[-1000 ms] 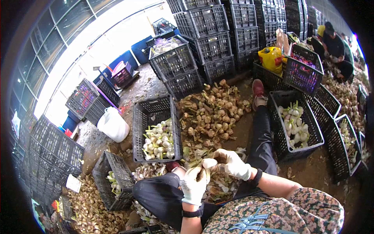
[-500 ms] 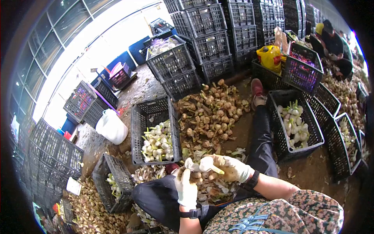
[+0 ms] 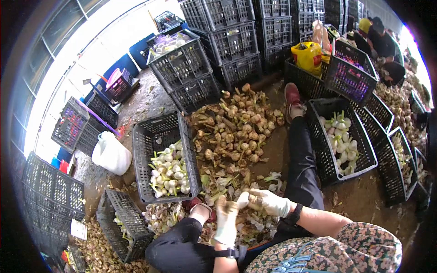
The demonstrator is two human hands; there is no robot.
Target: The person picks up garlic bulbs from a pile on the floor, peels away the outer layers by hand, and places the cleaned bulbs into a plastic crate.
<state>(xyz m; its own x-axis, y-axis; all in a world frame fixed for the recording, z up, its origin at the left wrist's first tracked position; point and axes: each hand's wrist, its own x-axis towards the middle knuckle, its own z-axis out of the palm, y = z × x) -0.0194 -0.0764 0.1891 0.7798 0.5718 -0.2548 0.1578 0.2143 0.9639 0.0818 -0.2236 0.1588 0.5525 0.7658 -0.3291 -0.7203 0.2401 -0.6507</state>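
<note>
My right hand (image 3: 271, 202), in a pale work glove, has its fingers closed around a white garlic bulb (image 3: 243, 200) that shows at the fingertips. Just left of it my gloved left hand (image 3: 226, 221) is raised, fingers stretched up close beside the bulb. Loose skins and trimmed leaves (image 3: 261, 223) cover the floor under both hands. Ahead lies a heap of untrimmed brown garlic (image 3: 241, 125). A black crate (image 3: 142, 182) with cleaned white bulbs (image 3: 170, 173) stands left of the heap.
Another black crate (image 3: 318, 109) of white garlic stands beyond my right leg. A smaller tilted crate (image 3: 107, 211) is at lower left, near a white jug (image 3: 111, 154). Tall crate stacks (image 3: 236, 43) rise behind the heap. A person (image 3: 384, 45) works at far right.
My hands have moved slightly apart, and the left has come off the garlic bulb. The bulb's green stem no longer shows. The view has shifted, so surroundings sit further left.
</note>
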